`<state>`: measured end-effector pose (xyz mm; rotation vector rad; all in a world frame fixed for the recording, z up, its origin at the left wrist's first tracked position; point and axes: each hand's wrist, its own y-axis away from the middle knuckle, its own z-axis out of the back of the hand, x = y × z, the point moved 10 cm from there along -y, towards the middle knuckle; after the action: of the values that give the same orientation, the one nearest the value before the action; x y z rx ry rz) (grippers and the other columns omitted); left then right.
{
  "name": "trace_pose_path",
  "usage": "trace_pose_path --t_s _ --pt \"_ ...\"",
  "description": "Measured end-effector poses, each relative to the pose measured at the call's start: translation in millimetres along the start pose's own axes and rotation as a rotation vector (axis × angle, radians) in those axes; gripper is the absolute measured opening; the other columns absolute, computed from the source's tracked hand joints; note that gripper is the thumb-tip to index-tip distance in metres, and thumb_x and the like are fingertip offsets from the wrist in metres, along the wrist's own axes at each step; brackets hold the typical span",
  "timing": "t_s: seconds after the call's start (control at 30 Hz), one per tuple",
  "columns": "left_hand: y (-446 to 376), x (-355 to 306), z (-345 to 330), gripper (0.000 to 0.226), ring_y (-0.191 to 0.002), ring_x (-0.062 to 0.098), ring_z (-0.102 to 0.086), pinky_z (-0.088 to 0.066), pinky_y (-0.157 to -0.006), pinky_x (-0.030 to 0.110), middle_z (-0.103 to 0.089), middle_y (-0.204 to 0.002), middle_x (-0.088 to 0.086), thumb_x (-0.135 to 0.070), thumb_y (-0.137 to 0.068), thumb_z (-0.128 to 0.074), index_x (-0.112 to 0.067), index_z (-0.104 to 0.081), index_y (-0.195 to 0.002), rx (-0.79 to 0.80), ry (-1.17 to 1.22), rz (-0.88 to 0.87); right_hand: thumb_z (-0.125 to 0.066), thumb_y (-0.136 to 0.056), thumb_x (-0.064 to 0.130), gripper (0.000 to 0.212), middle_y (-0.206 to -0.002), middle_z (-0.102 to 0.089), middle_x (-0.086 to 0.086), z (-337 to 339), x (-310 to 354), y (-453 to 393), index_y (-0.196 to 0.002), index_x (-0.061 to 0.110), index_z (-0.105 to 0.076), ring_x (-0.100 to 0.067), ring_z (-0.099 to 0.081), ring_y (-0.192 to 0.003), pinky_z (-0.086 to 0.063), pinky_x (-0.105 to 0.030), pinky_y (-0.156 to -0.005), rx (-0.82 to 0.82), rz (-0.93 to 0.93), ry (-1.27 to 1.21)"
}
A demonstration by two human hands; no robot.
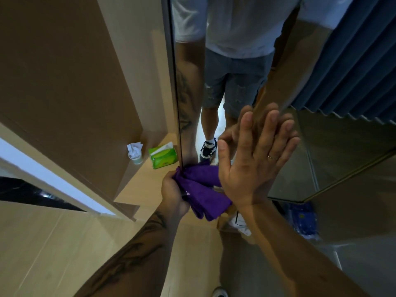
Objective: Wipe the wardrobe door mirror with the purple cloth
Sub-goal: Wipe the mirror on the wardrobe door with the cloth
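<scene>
The left hand (173, 195) grips the bunched purple cloth (202, 189) against the mirror (235, 61) at its left edge. Just right, the right hand (255, 159) presses flat, fingers straight, on the glass.

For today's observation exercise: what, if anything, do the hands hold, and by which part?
The left hand grips the purple cloth by its bunched end. The right hand holds nothing; it lies flat on the mirror.
</scene>
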<state>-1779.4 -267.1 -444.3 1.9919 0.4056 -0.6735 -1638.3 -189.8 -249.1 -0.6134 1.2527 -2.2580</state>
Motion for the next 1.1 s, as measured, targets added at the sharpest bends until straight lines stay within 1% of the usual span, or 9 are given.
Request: trace_pose_path --t_s 0.13,0.27,0.4,0.5,0.57,0.63,0.77,0.9,1.1 --pt "-0.5 -19.6 1.1 0.023 -0.086 0.031 -0.067 -0.052 -0.073 0.038 -0.069 -0.096 0.018 -0.018 -0.092 -0.048 -0.01 -0.068 -0.101 -0.093 -0.029 -0.147 -0.059 -0.101 0.055 0.091 -0.171 0.017 0.003 -0.8 0.8 -0.5 -0.165 0.029 0.0 -0.025 0.01 -0.159 -0.011 -0.06 -0.126 -0.005 0.002 0.0" --pt "8.9 -48.9 -8.6 0.031 -0.093 0.038 -0.072 -0.059 -0.069 0.037 -0.07 -0.105 0.028 -0.016 -0.094 -0.051 0.005 -0.068 -0.11 -0.036 -0.054 -0.315 -0.058 -0.101 0.055 0.09 -0.171 0.018 0.004 -1.8 1.6 -1.2 -0.165 0.03 0.001 -0.024 0.011 -0.158 -0.011 -0.06 -0.126 -0.016 -0.008 0.01" --pt "16.1 -76.4 -19.0 0.03 -0.101 0.05 -0.067 -0.052 -0.09 0.063 -0.066 -0.108 0.035 -0.035 -0.074 -0.059 -0.012 -0.076 -0.085 0.019 -0.076 -0.461 -0.058 -0.102 0.054 0.091 -0.172 -0.001 -0.002 -3.2 1.3 -2.5 -0.164 0.03 0.003 -0.023 0.013 -0.158 -0.015 -0.063 -0.124 -0.012 -0.02 0.003" --pt "8.2 -62.0 -18.1 0.038 -0.107 0.049 -0.068 -0.053 -0.094 0.059 -0.065 -0.118 0.037 -0.029 -0.076 -0.06 -0.006 -0.075 -0.101 0.031 -0.003 -0.319 -0.058 -0.102 0.053 0.091 -0.167 -0.012 -0.009 -2.9 -0.2 -2.9 -0.163 0.031 0.005 -0.022 0.017 -0.157 -0.013 -0.062 -0.125 0.001 -0.023 -0.009" --pt "3.9 -42.4 -14.4 0.044 -0.11 0.046 -0.067 -0.055 -0.088 0.048 -0.066 -0.123 0.033 -0.024 -0.088 -0.055 0.004 -0.067 -0.12 0.024 0.011 -0.209 -0.058 -0.102 0.053 0.091 -0.172 0.006 0.001 -2.9 0.3 -2.3 -0.163 0.032 0.007 -0.021 0.018 -0.157 -0.012 -0.061 -0.125 0.007 -0.01 -0.009" --pt "-1.1 -26.2 -8.4 0.033 -0.099 0.036 -0.069 -0.052 -0.082 0.039 -0.071 -0.112 0.021 -0.023 -0.098 -0.047 -0.003 -0.068 -0.114 0.003 0.016 -0.135 -0.058 -0.102 0.053 0.092 -0.171 0.02 0.007 -2.8 1.2 -2.6 -0.163 0.033 0.008 -0.02 0.019 -0.157 -0.012 -0.061 -0.126 0.011 0.004 -0.009" --pt "-6.5 -13.3 -4.8 0.029 -0.08 0.024 -0.066 -0.051 -0.077 0.036 -0.071 -0.087 0.007 -0.023 -0.101 -0.041 -0.016 -0.068 -0.095 0.017 0.038 -0.05 -0.059 -0.102 0.052 0.091 -0.167 -0.012 -0.008 -1.4 -1.8 -3.1 -0.163 0.033 0.006 -0.02 0.017 -0.157 -0.015 -0.062 -0.124 0.004 -0.018 -0.02" --pt "-1.7 -15.3 -8.7 0.031 -0.074 0.025 -0.066 -0.052 -0.066 0.033 -0.072 -0.076 0.007 -0.02 -0.101 -0.039 -0.014 -0.067 -0.089 0.023 -0.025 -0.01 -0.06 -0.101 0.051 0.091 -0.172 -0.002 -0.002 -1.5 -0.4 -2.6 -0.164 0.032 0.003 -0.021 0.015 -0.157 -0.013 -0.061 -0.125 0.002 -0.004 -0.019" --pt "21.8 -56.6 -27.4 0.042 -0.101 0.035 -0.063 -0.046 -0.088 0.042 -0.07 -0.12 0.026 -0.026 -0.097 -0.053 0.003 -0.067 -0.123 0.117 0.019 -0.147 -0.059 -0.101 0.053 0.092 -0.17 0.023 0.007 -3.3 0.6 -2.7 -0.164 0.032 0.005 -0.022 0.018 -0.157 -0.011 -0.062 -0.125 0.02 0.001 -0.022"
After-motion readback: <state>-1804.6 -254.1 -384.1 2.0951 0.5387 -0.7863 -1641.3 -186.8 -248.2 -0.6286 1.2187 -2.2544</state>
